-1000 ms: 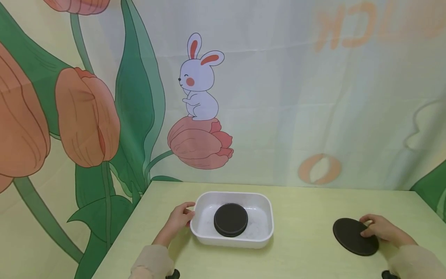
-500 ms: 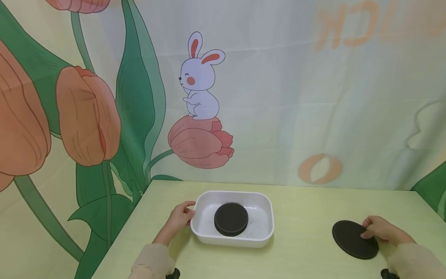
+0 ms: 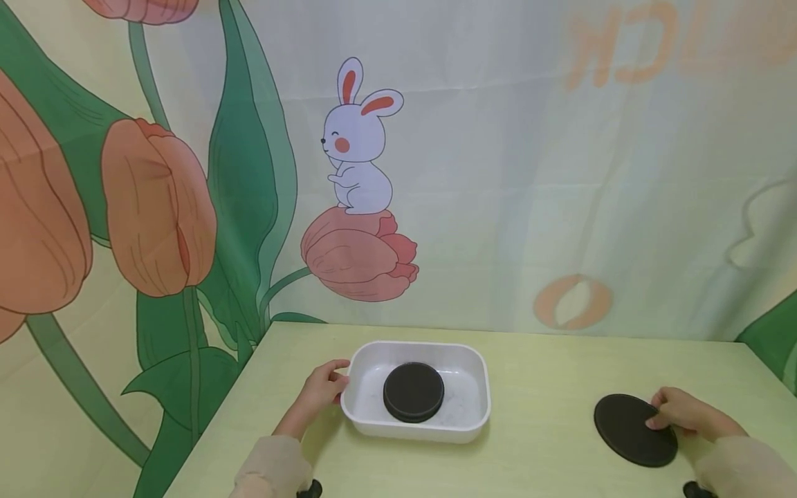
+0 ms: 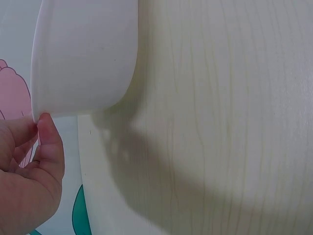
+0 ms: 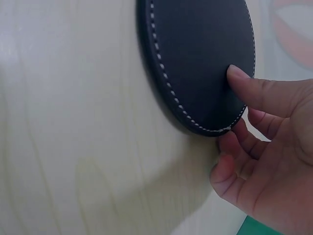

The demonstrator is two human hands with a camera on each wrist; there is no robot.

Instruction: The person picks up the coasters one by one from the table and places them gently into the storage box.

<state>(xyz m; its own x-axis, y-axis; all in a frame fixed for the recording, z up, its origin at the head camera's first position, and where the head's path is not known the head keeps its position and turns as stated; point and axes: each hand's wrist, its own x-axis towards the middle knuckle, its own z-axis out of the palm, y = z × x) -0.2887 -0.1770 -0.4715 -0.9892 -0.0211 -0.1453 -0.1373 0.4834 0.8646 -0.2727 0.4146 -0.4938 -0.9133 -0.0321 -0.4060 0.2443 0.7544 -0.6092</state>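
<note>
A white rectangular plastic basin (image 3: 479, 387) with rounded corners stands on the table at the middle. My left hand (image 3: 321, 387) pinches its rim at the left end; in the left wrist view, the thumb and a finger (image 4: 49, 129) meet at the rim's corner. Inside the basin lies a short stack of round black coasters (image 3: 414, 391). Over at the right, my right hand (image 3: 685, 413) holds a single round black coaster (image 3: 629, 429) by its edge. White stitching runs around that coaster (image 5: 195, 58) in the right wrist view, with the thumb on its face and fingers beneath.
The pale yellow-green wood-grain table (image 3: 535, 408) extends between the basin and the held coaster. Behind its back edge hangs a curtain (image 3: 498, 173) printed with tulips and a white rabbit.
The coaster in my right hand has tipped and dropped slightly toward me, its near edge lower in the head view. My left hand and the basin stay where they were.
</note>
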